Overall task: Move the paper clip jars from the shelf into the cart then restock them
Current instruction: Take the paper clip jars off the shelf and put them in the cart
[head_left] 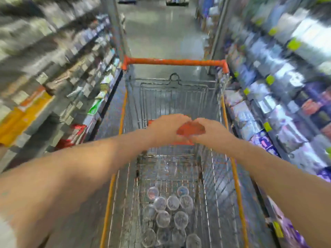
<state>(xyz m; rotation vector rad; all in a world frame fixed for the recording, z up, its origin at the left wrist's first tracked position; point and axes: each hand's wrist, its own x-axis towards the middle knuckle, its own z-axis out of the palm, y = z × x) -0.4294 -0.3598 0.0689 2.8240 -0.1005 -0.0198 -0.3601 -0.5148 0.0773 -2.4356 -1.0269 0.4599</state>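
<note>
Several clear paper clip jars with round lids lie bunched on the floor of the wire cart, at its near end. Farther in, over the middle of the basket, my left hand and my right hand meet on an orange plastic flap of the cart's fold-down seat. Both hands curl round it, one from each side. The cart's orange handle bar is at the far end. The picture is blurred by motion.
The cart stands in a narrow aisle. Packed shelves run along the left and the right, close to the cart's sides. Grey shiny floor stretches ahead beyond the handle bar.
</note>
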